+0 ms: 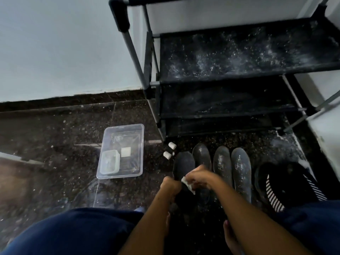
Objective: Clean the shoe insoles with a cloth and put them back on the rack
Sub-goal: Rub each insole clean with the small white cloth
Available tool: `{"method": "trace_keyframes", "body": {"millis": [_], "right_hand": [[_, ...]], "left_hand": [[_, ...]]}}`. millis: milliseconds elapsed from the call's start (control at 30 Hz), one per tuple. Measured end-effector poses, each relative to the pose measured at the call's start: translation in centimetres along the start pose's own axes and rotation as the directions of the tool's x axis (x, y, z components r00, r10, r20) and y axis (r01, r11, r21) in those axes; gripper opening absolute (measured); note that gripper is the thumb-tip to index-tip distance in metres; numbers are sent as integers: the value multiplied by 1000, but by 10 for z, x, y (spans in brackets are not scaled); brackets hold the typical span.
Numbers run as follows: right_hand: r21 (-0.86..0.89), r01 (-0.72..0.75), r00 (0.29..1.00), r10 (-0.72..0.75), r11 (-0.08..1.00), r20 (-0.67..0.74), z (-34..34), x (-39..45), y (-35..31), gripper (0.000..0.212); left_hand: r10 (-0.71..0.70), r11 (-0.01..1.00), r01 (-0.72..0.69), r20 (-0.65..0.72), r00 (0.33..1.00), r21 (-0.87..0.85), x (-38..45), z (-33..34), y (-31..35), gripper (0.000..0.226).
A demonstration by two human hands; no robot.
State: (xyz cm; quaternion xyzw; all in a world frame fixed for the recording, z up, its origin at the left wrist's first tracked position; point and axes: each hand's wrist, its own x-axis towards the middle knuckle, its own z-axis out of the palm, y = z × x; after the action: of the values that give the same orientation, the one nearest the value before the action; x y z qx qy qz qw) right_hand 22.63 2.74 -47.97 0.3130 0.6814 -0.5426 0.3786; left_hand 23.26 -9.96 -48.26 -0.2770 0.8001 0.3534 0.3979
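Observation:
I hold a dark insole [184, 165] over the floor; my left hand [170, 185] grips its near left edge. My right hand [199, 178] presses a small white cloth [187, 184] onto its surface. Three more dark insoles lie side by side on the floor to the right: one [202, 156] just beside the held one, then a dusty one [223, 162] and another dusty one [241, 168]. The black shoe rack [239, 78] stands behind them, its fabric shelves speckled with white dust.
A clear plastic tray [121, 151] on the floor at left holds a smaller container [110, 161] and a white square [126, 152]. Two small white rolls [170, 150] lie by the rack's foot. A black-and-white striped object [287, 184] sits at right. My knees frame the bottom.

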Motion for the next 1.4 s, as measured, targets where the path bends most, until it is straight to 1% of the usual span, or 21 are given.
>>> {"method": "trace_keyframes", "body": {"millis": [67,100,200,300,333,400,533,700,767,833,933,1000,1067,1100,1133,1167,1233,1267,1333,1400], "right_hand": [[-27,2,1000,-2,1000,-1,7,19,12,5],[-30,-3,1000,3,1000,4,11,28,18,3],[-53,-33,999,35,998,34,20,49,33,7],[-65,-53,998,55,996,37,24,64,43,18],[-64,-44,999,46,997,25,25,68,45,18],[-67,-40,999,42,997,29,28,75,46,8],[-113,-15,1000,18,993,25,28,88,41,29],[-156,-15,998,24,988,54,21,95,38,41],[-166,-22,997,34,986,73,18,94,37,42],[-152,-50,998,55,987,24,10,94,39,31],[-180,-84,985,54,980,-164,-7,94,48,14],[-130,-105,963,68,986,-261,-16,94,55,10],[-27,-122,939,107,992,-327,-20,94,61,11],[16,-122,926,120,992,-358,-21,94,65,11],[46,-115,914,124,992,-385,-22,94,68,11],[72,-109,906,129,991,-404,-23,93,70,11],[122,-105,902,147,987,-405,-22,92,77,14],[147,-105,907,156,983,-391,-21,94,82,17],[186,-110,922,170,976,-347,-17,103,96,25],[205,-108,939,167,973,-299,-15,139,129,31]], "left_hand": [[-52,999,52,-1,999,17,14,8,-8,50],[-79,997,79,-2,997,6,21,11,-12,51],[-121,993,121,3,993,7,44,20,-26,52],[-149,988,150,-21,989,40,56,26,-35,46],[-148,988,150,-35,988,46,60,28,-37,45],[-151,987,154,-58,987,45,67,31,-40,45],[-181,983,180,-89,979,-14,82,34,-39,46],[-190,982,189,-105,976,-26,94,39,-36,49],[-191,981,191,-122,974,-15,97,39,-35,49],[-194,981,196,-122,973,3,98,41,-35,48],[-212,975,218,-132,968,34,95,45,-36,44],[-213,974,222,-162,963,37,91,50,-35,41],[-172,978,194,-243,955,70,85,54,-33,41],[-120,983,155,-289,950,100,83,59,-31,40],[-49,988,94,-317,947,127,80,64,-30,38],[30,990,16,-316,948,144,78,69,-27,36],[154,981,-118,-253,955,152,78,80,-20,31],[183,976,-152,-207,961,158,79,86,-16,31],[187,969,-167,-101,977,182,79,95,-8,32],[147,973,-142,-17,989,182,80,102,-2,36]]}}
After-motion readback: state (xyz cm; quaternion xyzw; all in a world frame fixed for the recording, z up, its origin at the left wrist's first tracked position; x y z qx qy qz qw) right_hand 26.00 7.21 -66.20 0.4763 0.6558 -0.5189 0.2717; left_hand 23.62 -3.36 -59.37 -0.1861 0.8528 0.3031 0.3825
